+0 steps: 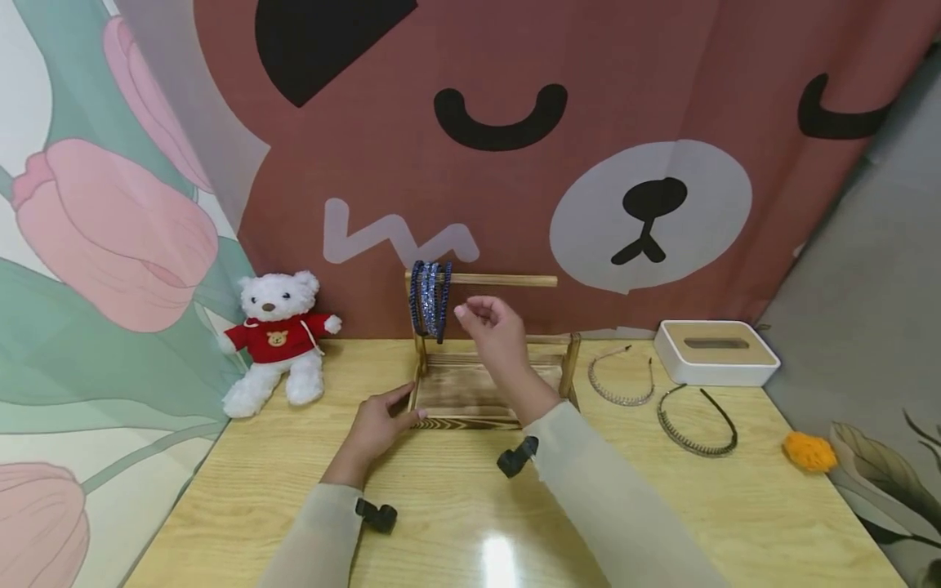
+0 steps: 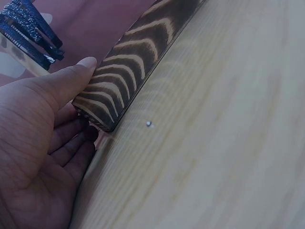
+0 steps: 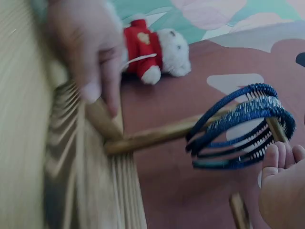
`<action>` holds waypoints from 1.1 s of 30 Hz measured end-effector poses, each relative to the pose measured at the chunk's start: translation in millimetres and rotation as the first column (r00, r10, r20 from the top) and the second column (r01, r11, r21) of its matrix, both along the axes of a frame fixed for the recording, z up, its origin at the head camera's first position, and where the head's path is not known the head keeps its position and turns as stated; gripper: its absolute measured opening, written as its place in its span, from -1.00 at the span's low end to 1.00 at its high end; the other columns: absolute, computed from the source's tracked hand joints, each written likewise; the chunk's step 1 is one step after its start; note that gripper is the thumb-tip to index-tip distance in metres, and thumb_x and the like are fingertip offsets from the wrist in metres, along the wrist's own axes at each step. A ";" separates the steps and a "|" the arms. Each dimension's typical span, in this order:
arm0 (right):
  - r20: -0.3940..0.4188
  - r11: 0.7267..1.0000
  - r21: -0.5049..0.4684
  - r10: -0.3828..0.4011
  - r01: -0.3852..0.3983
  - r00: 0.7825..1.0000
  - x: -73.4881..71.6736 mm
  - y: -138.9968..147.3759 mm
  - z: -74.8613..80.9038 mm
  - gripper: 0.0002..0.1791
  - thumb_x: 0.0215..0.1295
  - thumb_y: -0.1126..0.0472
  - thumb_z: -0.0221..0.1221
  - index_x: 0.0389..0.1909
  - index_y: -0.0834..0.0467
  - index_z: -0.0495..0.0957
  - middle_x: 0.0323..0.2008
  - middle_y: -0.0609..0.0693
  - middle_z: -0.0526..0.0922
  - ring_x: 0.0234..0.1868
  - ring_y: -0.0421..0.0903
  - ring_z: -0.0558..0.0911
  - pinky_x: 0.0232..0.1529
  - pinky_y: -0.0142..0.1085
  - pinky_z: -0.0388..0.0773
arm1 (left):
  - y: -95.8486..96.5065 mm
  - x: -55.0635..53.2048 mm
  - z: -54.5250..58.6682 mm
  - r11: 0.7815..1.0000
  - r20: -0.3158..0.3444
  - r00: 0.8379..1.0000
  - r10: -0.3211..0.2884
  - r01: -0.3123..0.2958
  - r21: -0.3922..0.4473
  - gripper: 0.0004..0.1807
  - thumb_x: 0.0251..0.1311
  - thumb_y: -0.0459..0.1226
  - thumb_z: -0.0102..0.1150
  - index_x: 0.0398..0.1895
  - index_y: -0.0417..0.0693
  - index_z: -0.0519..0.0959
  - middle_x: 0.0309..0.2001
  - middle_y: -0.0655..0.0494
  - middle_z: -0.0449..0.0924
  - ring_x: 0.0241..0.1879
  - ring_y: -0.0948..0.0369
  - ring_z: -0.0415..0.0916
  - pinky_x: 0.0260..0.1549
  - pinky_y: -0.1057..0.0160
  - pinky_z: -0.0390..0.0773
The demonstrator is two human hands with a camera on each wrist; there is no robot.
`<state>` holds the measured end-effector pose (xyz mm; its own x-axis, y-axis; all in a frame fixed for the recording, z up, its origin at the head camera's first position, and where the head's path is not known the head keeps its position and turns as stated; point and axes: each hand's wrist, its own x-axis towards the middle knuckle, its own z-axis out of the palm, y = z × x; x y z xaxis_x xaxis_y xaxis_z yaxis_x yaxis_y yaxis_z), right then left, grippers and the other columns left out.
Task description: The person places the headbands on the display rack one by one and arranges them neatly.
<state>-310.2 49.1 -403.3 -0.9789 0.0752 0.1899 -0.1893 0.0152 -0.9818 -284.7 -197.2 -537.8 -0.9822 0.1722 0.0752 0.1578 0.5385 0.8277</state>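
Observation:
Several blue headbands (image 1: pixel 430 298), some glittery, hang at the left end of the upper bar of a wooden stand (image 1: pixel 470 418). My left hand (image 1: pixel 378 425) grips the front left corner of the stand's base. In the left wrist view, the thumb of my left hand (image 2: pixel 43 124) lies on the corner's striped dark wood, with the fingers curled behind it. Just right of the headbands, my right hand (image 1: pixel 503 339) is raised with loosely bent fingers and no object visible in it. The right wrist view shows its fingers close to the blue headbands (image 3: pixel 238 119) and the bar.
Right of the stand lie a light beaded headband (image 1: pixel 625 400) and a dark headband (image 1: pixel 698 447). Behind them is a white tissue box (image 1: pixel 728 371) with a wooden top. An orange fluffy thing (image 1: pixel 809 452) lies at the right edge. A white teddy bear (image 1: pixel 279 343) in red sits left.

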 end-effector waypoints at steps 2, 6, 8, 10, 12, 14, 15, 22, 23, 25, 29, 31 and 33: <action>-0.035 0.994 0.103 0.027 -0.023 0.999 12.4 15.6 -8.5 -0.60 0.52 -0.03 0.40 0.21 0.10 0.68 0.08 0.02 0.77 0.10 -0.04 0.70 0.16 -0.17 0.69 | -0.1 -0.2 -0.9 1.000 -0.001 1.000 0.002 -0.002 0.003 -0.27 0.37 -0.07 0.52 0.56 0.03 0.53 0.47 -0.08 0.58 0.54 -0.15 0.43 0.56 -0.18 0.40; -0.100 0.948 0.314 0.089 -0.054 0.991 38.9 56.3 -25.6 -0.64 0.55 -0.01 0.37 0.20 0.08 0.68 -0.02 0.00 0.78 0.00 -0.08 0.71 0.06 -0.24 0.69 | 0.9 -0.3 -3.0 1.000 -0.006 1.000 0.005 -0.005 -0.001 -0.28 0.37 -0.07 0.53 0.55 0.02 0.55 0.45 -0.08 0.60 0.53 -0.15 0.44 0.55 -0.18 0.41; -0.129 0.909 0.414 0.122 -0.058 0.984 51.9 80.3 -34.5 -0.67 0.53 0.03 0.39 0.18 0.07 0.70 -0.08 -0.04 0.78 -0.07 -0.12 0.72 -0.01 -0.29 0.70 | 1.8 0.1 -3.6 1.000 -0.002 1.000 0.008 -0.008 0.001 -0.28 0.35 -0.07 0.54 0.54 0.02 0.56 0.44 -0.09 0.61 0.53 -0.15 0.45 0.55 -0.18 0.41; -0.158 0.865 0.499 0.152 -0.054 0.976 64.8 105.9 -43.7 -0.71 0.50 0.09 0.43 0.13 0.06 0.72 -0.14 -0.08 0.79 -0.13 -0.16 0.71 -0.07 -0.29 0.72 | 2.6 1.1 -3.6 1.000 0.000 1.000 0.005 -0.005 0.002 -0.28 0.35 -0.07 0.54 0.54 0.00 0.56 0.44 -0.12 0.60 0.53 -0.15 0.44 0.55 -0.18 0.42; -0.185 0.818 0.574 0.166 -0.031 0.969 76.5 132.8 -54.7 -0.74 0.44 0.13 0.47 0.07 0.05 0.75 -0.17 -0.10 0.80 -0.17 -0.18 0.70 -0.12 -0.24 0.74 | 3.0 1.6 -3.0 1.000 0.005 1.000 0.004 -0.004 0.005 -0.28 0.35 -0.07 0.55 0.54 0.01 0.56 0.45 -0.12 0.59 0.54 -0.15 0.43 0.55 -0.18 0.41; -0.196 0.769 0.639 0.161 0.002 0.967 87.0 160.0 -65.2 -0.75 0.39 0.15 0.51 0.04 0.03 0.78 -0.17 -0.11 0.81 -0.17 -0.19 0.70 -0.12 -0.18 0.75 | 2.7 1.9 -1.8 1.000 0.008 1.000 0.002 -0.002 0.002 -0.28 0.35 -0.06 0.54 0.54 0.02 0.55 0.46 -0.13 0.58 0.54 -0.14 0.43 0.56 -0.17 0.41; -0.191 0.743 0.669 0.152 0.015 0.970 91.6 173.3 -69.4 -0.75 0.38 0.14 0.52 0.03 0.03 0.79 -0.16 -0.11 0.81 -0.17 -0.18 0.71 -0.12 -0.15 0.76 | 2.0 2.0 -1.2 1.000 0.007 1.000 0.000 0.000 -0.004 -0.27 0.36 -0.06 0.53 0.55 0.01 0.55 0.46 -0.14 0.58 0.54 -0.14 0.43 0.55 -0.17 0.42; -0.113 0.639 0.765 0.019 0.075 0.993 108.1 256.7 -76.1 -0.66 0.37 0.04 0.53 0.05 0.12 0.83 -0.10 -0.03 0.85 -0.14 -0.17 0.73 -0.11 -0.17 0.77 | -2.7 1.5 0.5 0.999 -0.008 1.000 0.016 -0.017 -0.031 -0.27 0.39 -0.04 0.50 0.57 0.02 0.53 0.47 -0.14 0.57 0.54 -0.17 0.42 0.56 -0.21 0.40; -0.109 0.625 0.775 -0.010 0.091 0.994 109.3 266.4 -76.7 -0.65 0.36 0.01 0.53 0.04 0.12 0.83 -0.12 -0.04 0.84 -0.15 -0.18 0.72 -0.14 -0.22 0.76 | -3.0 1.7 0.1 0.999 -0.006 1.000 0.017 -0.017 -0.029 -0.27 0.38 -0.04 0.51 0.57 0.02 0.53 0.47 -0.14 0.57 0.55 -0.17 0.42 0.56 -0.21 0.39; -0.085 0.601 0.793 -0.058 0.103 0.995 112.5 284.2 -78.4 -0.64 0.37 -0.03 0.52 0.02 0.12 0.83 -0.16 -0.05 0.84 -0.15 -0.18 0.71 -0.14 -0.27 0.72 | -3.0 2.1 -1.5 1.000 0.000 1.000 0.017 -0.017 -0.025 -0.27 0.37 -0.04 0.52 0.56 0.01 0.54 0.47 -0.13 0.57 0.55 -0.17 0.42 0.57 -0.21 0.38; -0.029 0.533 0.842 -0.110 0.083 0.994 121.5 312.1 -82.0 -0.59 0.36 -0.09 0.52 0.00 0.14 0.82 -0.17 -0.04 0.83 -0.14 -0.11 0.71 -0.15 -0.27 0.69 | -1.1 3.3 -4.8 1.000 -0.003 1.000 0.011 -0.011 -0.022 -0.28 0.37 -0.06 0.52 0.54 0.00 0.55 0.45 -0.14 0.59 0.53 -0.17 0.44 0.55 -0.20 0.41; -0.003 0.499 0.864 -0.111 0.059 0.994 125.6 322.5 -81.8 -0.56 0.34 -0.10 0.53 0.00 0.17 0.81 -0.16 0.01 0.83 -0.13 -0.05 0.72 -0.14 -0.20 0.70 | 0.1 3.0 -4.8 1.000 -0.003 1.000 0.006 -0.006 -0.011 -0.29 0.37 -0.08 0.52 0.54 -0.03 0.55 0.45 -0.14 0.59 0.52 -0.16 0.46 0.54 -0.19 0.43; 0.017 0.471 0.882 -0.105 0.035 0.994 128.0 330.9 -80.7 -0.53 0.31 -0.10 0.55 -0.01 0.20 0.81 -0.15 0.07 0.83 -0.13 0.00 0.74 -0.13 -0.11 0.72 | 1.3 2.2 -3.0 1.000 -0.003 1.000 0.002 -0.002 0.008 -0.28 0.37 -0.10 0.53 0.54 -0.04 0.55 0.44 -0.14 0.59 0.51 -0.13 0.48 0.53 -0.16 0.45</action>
<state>-182.2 379.9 -483.9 -0.9899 -0.0280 0.1393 -0.0888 0.8870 -0.4531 -282.5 -195.9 -540.8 -0.9824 0.1692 0.0793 0.1588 0.5325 0.8314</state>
